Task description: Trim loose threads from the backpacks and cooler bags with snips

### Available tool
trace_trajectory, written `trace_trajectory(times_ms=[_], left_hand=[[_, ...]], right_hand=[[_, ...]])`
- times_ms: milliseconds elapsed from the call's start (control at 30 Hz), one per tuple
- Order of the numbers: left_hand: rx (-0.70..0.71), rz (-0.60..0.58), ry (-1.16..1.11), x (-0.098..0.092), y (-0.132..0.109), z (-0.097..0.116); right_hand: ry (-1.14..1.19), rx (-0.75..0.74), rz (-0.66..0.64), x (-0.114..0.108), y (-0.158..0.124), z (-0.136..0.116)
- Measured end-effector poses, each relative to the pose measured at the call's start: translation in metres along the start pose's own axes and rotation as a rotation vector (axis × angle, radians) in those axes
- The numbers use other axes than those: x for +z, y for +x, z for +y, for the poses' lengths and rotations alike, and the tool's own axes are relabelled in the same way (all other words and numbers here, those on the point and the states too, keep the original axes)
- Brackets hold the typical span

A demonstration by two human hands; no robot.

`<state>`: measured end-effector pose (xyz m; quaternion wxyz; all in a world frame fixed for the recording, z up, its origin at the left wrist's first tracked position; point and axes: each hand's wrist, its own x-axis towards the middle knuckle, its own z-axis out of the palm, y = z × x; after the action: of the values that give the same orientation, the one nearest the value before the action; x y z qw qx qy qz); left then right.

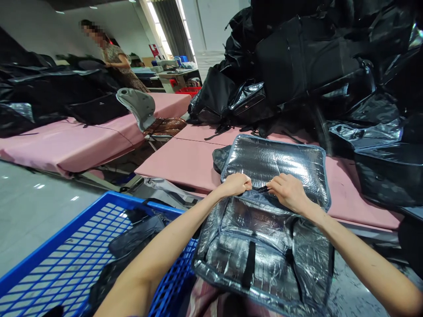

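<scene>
An insulated bag (pixel 261 259) with a crinkled silver lining lies open in front of me, partly over the pink table's edge. Its silver-lined lid (pixel 280 160) is folded back away from me. At the seam between lid and body, my left hand (pixel 237 184) is closed in a fist on the bag's edge. To its right my right hand (pixel 288 191) pinches a thin black strap (pixel 262 189) that runs toward the left hand. A black strip (pixel 249 264) crosses the lining inside.
A blue plastic crate (pixel 109 198) with dark bags stands at the lower left. Black bags (pixel 297 61) are heaped on the pink table (pixel 185 158). Beyond are a grey chair (pixel 139 105), another pink table (pixel 99 141) with bags, and a person (pixel 115 59).
</scene>
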<state>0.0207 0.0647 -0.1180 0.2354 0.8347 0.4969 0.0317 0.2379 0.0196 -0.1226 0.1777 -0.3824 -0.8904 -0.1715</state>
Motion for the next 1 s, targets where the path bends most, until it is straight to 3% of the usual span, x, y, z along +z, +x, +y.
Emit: trace_trajectory(times_ms=[467, 700, 800, 1000], left_hand=[[0.022, 0.022, 0.018, 0.002, 0.0, -0.002], [0.013, -0.003, 0.008, -0.003, -0.004, 0.003], [0.007, -0.001, 0.002, -0.003, -0.004, 0.004], [0.014, -0.001, 0.005, -0.002, -0.002, 0.002]], right_hand=[[-0.194, -0.165, 0.06, 0.006, 0.0, -0.015], [0.172, 0.048, -0.017, 0.011, 0.0, -0.006], [0.265, 0.074, -0.016, 0.011, 0.0, -0.005], [-0.013, -0.003, 0.021, 0.007, 0.002, -0.008]])
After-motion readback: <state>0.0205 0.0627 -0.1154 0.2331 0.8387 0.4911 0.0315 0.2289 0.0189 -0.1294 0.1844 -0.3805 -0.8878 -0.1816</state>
